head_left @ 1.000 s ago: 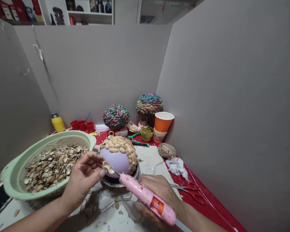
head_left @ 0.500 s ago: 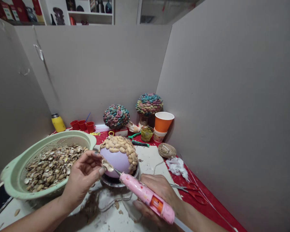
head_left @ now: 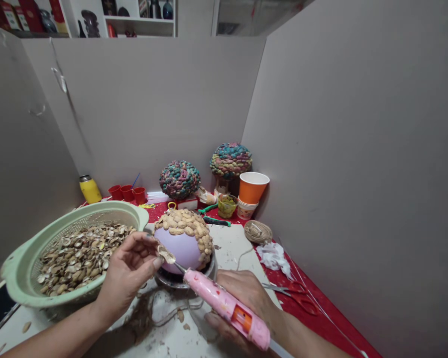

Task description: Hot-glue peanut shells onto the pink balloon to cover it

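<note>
My left hand [head_left: 129, 272] pinches a peanut shell half [head_left: 167, 255] between thumb and fingers, just in front of a purple balloon [head_left: 179, 249]. The balloon sits in a metal bowl [head_left: 194, 279] and its top and right side are covered with glued peanut shells [head_left: 186, 224]. My right hand [head_left: 246, 298] grips a pink glue gun [head_left: 226, 307], whose metal tip touches the held shell.
A green colander [head_left: 18, 263] full of peanut shells stands at the left. Behind are two painted shell domes [head_left: 179, 179], orange paper cups [head_left: 252, 188], red cups [head_left: 127, 192], a yellow bottle [head_left: 89, 189], a twine ball [head_left: 257, 231] and red scissors [head_left: 294, 293]. Grey partition boards enclose the table.
The glue gun has shifted slightly left and up, its tip staying at the shell. My left hand has barely moved.
</note>
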Demonstrator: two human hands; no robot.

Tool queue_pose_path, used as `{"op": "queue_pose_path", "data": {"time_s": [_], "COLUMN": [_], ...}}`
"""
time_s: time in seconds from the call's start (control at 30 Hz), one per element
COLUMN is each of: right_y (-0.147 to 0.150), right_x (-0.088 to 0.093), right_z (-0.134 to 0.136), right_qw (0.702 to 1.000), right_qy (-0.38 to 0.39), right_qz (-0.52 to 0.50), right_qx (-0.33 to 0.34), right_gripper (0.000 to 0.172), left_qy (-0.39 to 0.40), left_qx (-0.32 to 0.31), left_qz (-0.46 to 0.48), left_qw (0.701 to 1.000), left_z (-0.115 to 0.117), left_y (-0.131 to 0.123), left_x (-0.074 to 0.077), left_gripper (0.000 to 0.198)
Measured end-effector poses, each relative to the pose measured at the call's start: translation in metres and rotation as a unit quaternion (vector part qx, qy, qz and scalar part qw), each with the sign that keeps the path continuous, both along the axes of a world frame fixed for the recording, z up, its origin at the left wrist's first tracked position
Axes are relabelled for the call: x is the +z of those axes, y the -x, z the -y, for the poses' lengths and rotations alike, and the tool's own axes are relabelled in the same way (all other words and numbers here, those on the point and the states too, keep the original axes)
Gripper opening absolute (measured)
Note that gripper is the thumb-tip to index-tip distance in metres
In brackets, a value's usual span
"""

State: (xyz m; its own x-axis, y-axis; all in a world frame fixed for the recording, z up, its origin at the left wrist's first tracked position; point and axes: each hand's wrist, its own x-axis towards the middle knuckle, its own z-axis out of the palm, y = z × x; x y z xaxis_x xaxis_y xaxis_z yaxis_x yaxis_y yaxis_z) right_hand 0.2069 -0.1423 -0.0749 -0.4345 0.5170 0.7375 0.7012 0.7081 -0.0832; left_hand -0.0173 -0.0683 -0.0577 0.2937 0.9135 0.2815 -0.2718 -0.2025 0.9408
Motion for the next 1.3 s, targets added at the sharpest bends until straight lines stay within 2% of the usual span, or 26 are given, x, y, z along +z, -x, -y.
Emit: {"op": "queue_pose_path", "data": {"time_s": [0.47, 0.83, 1.3], "right_y": [0.0046, 0.0051, 0.0027], "right_x": [0.0042, -0.0019, -0.0046], "right_z": [0.0019, 0.0008, 0.0018], "right_qw": [1.000, 0.999, 1.000], "right_qy": [-0.005, 0.010, 0.014], "right_qz": [-0.023, -0.032, 0.007], "right_qx": [0.002, 0.011, -0.006], "right_gripper": [0.049, 0.047, 0.048], "left_qy": [0.048, 0.060, 0.067], "left_qx": [-0.066, -0.099, -0.093], "left_qz": [-0.032, -0.051, -0.056], "left_qw": [0.996, 0.992, 0.992], "left_z": [0.0074, 0.0086, 0.0086], "left_y": [-0.0031, -0.0063, -0.0065], "left_x": [-0.0005, -0.0011, 0.0011], "left_gripper": [0.028, 0.027, 0.028]}}
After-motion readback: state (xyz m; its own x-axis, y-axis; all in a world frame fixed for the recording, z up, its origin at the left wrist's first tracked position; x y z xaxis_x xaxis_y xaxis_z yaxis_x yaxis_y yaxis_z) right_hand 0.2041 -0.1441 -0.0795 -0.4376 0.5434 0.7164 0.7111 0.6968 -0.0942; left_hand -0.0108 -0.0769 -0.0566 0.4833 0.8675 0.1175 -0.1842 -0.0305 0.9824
